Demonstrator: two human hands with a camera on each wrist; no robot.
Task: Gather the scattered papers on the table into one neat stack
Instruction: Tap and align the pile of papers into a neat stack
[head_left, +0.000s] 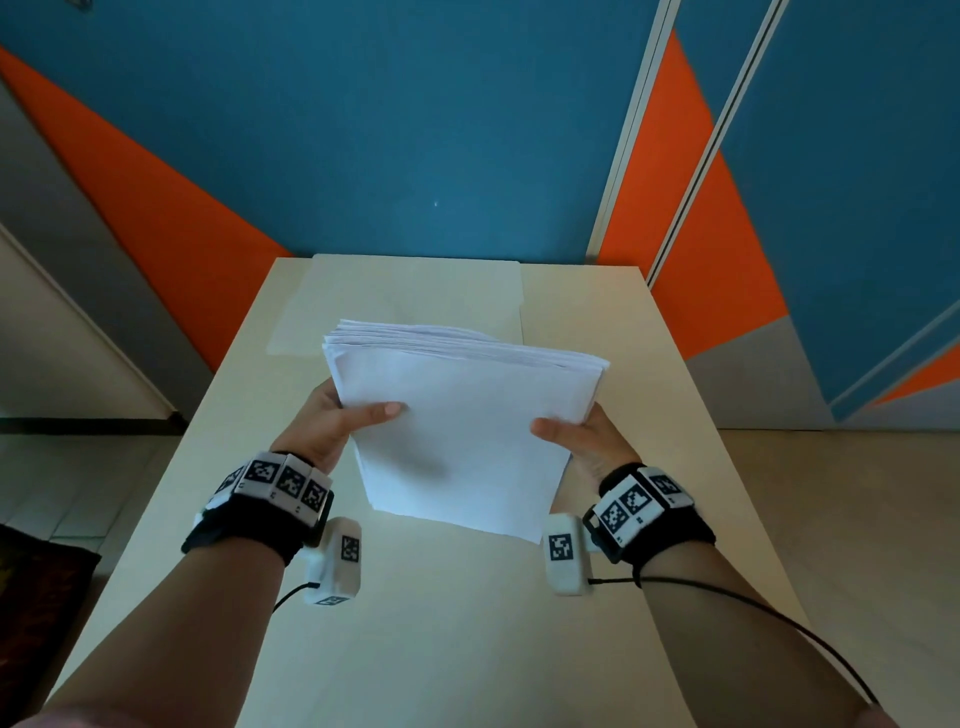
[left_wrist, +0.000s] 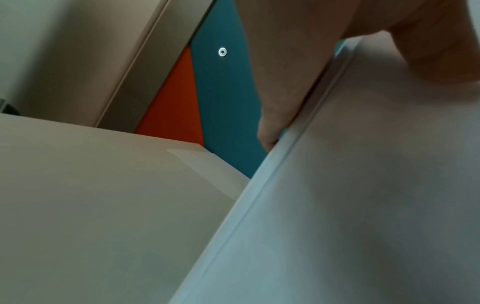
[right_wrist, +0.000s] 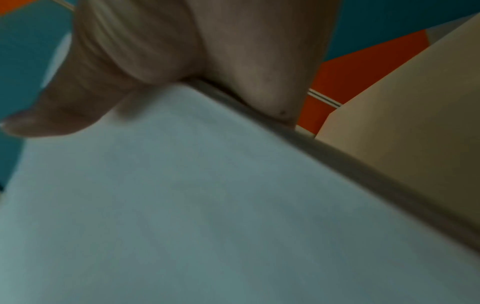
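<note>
A thick stack of white papers (head_left: 462, 415) is held tilted above the middle of the beige table (head_left: 415, 649). My left hand (head_left: 332, 421) grips its left edge, thumb on top and fingers underneath. My right hand (head_left: 582, 436) grips the right edge the same way. The sheets' far edges fan slightly. In the left wrist view the stack (left_wrist: 363, 205) fills the right side with fingers (left_wrist: 280, 92) along its edge. In the right wrist view the stack (right_wrist: 182, 205) lies under my thumb (right_wrist: 64, 115).
A pale flat folder or mat (head_left: 405, 296) lies on the table's far end, behind the stack. A blue and orange panelled wall (head_left: 389, 130) stands right behind the table. Floor (head_left: 857, 519) lies to the right and left of the table.
</note>
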